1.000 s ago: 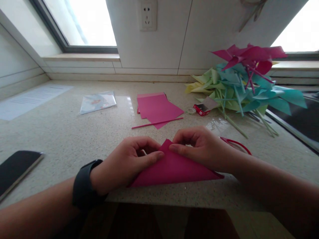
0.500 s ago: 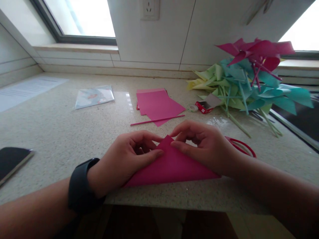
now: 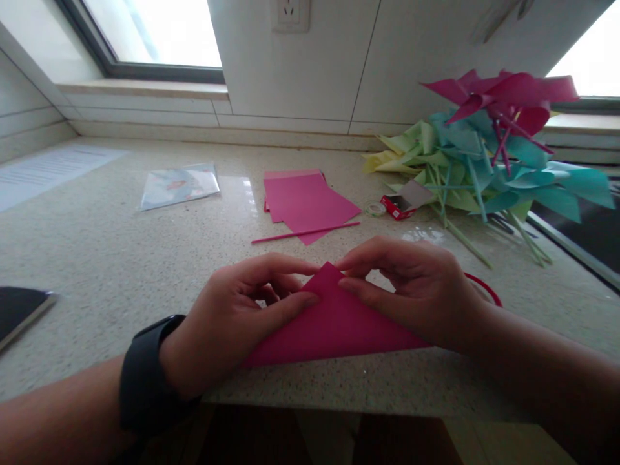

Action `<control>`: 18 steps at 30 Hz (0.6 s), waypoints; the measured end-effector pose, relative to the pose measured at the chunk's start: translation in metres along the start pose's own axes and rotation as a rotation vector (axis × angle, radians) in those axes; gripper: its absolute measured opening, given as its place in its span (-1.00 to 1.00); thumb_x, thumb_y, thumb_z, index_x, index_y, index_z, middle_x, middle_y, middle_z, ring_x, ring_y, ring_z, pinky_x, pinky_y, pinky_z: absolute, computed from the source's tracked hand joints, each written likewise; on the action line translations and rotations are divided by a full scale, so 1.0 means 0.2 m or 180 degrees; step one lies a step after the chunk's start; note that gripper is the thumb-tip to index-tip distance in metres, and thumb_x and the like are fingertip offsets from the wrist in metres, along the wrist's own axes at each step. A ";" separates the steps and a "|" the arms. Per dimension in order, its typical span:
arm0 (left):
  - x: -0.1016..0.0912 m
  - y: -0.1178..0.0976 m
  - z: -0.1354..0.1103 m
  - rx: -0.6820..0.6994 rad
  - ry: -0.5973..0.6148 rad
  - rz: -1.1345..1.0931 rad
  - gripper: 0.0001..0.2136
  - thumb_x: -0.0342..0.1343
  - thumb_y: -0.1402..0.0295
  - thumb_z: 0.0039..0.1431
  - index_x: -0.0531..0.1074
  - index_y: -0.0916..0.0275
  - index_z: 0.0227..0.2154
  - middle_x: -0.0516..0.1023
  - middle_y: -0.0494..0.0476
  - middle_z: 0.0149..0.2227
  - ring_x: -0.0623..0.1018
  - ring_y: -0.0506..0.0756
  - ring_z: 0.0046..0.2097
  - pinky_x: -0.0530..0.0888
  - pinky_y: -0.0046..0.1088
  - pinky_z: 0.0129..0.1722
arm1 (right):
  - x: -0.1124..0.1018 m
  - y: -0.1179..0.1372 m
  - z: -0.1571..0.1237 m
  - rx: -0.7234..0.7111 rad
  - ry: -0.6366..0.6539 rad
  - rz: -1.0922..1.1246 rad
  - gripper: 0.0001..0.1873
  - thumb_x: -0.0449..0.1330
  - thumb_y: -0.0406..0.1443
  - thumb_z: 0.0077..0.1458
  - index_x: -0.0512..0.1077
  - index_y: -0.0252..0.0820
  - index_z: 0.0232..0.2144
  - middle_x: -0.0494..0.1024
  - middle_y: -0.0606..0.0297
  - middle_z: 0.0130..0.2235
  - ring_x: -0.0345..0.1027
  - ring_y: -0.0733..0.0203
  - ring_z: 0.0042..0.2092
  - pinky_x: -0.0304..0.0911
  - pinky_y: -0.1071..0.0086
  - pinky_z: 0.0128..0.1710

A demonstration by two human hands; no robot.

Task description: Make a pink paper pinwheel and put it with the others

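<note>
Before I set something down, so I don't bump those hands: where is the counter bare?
The widest bare patch of counter lies between the dark flat object, the clear packet and the left hand. A smaller one separates the clear packet from the pink sheets. Back right is crowded: pinwheels, red box.

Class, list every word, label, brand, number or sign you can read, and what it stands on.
No text is readable.
White sheet at far left: printed lines, too blurred to read.
Small red box: any print is too small to read.
Clear packet: blurred picture, no legible words.
Folded pink paper: no writing visible.
</note>
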State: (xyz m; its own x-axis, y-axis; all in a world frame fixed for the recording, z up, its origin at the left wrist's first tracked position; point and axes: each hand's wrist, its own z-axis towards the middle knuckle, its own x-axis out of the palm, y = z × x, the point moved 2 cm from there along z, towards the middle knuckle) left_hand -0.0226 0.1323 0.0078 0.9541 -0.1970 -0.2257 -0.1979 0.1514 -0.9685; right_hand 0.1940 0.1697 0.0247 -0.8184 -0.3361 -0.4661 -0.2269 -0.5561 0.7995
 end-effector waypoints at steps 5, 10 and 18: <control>0.00 0.00 0.00 0.0041 0.0004 0.0011 -0.77 0.31 0.29 0.17 0.58 0.07 -0.10 0.63 -0.01 -0.40 0.55 -0.06 -0.42 0.44 -0.65 -0.48 | -0.01 0.01 0.00 -0.0039 0.0043 0.0055 -0.81 0.28 -0.32 0.16 0.50 -0.05 -0.14 0.59 0.36 -0.36 0.50 0.25 -0.34 0.39 0.38 -0.34; 0.00 -0.01 -0.01 0.0133 -0.0033 0.0091 -0.77 0.30 0.29 0.17 0.59 0.07 -0.09 0.64 0.00 -0.38 0.54 -0.05 -0.43 0.45 -0.64 -0.47 | -0.01 0.03 0.00 -0.0065 -0.0014 -0.0124 -0.86 0.29 -0.31 0.16 0.55 -0.01 -0.19 0.62 0.33 -0.33 0.51 0.21 -0.32 0.42 0.34 -0.32; 0.00 -0.01 -0.01 0.0194 -0.0033 0.0099 -0.74 0.31 0.31 0.16 0.58 0.03 -0.07 0.62 -0.05 -0.40 0.53 -0.07 -0.44 0.45 -0.66 -0.47 | -0.02 0.04 0.01 -0.0117 0.0007 -0.0156 -0.86 0.29 -0.30 0.15 0.57 -0.02 -0.20 0.63 0.33 -0.34 0.50 0.23 -0.35 0.42 0.34 -0.34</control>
State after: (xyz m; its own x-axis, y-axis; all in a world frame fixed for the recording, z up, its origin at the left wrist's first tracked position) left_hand -0.0222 0.1309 0.0103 0.9500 -0.1815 -0.2542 -0.2137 0.2162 -0.9527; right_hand 0.1945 0.1680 0.0327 -0.8056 -0.3095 -0.5052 -0.2470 -0.5996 0.7612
